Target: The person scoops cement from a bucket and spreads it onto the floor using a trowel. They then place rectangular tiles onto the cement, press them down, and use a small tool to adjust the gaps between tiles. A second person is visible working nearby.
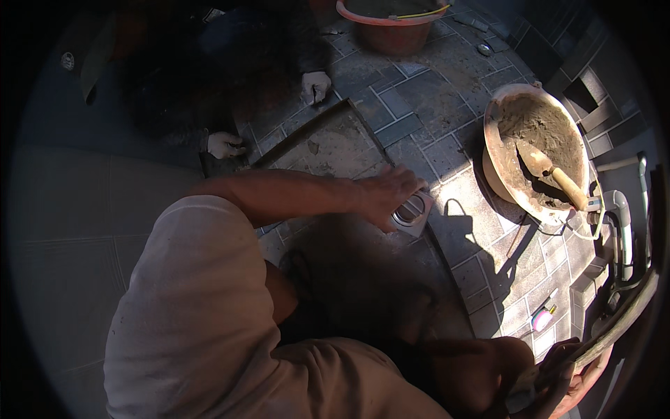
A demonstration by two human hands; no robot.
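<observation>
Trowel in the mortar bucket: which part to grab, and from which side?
Likely the wooden handle, around mid-length, from above. It points to the picture's lower right, toward the bucket rim, and shows uncovered, while the blade lies on the mortar. The pipe just beyond that end probably makes a sideways approach from the right tighter.

square metal fitting (413,214) partly hidden by left grip (386,197), red tub (392,36) cut off (top edge)
</observation>
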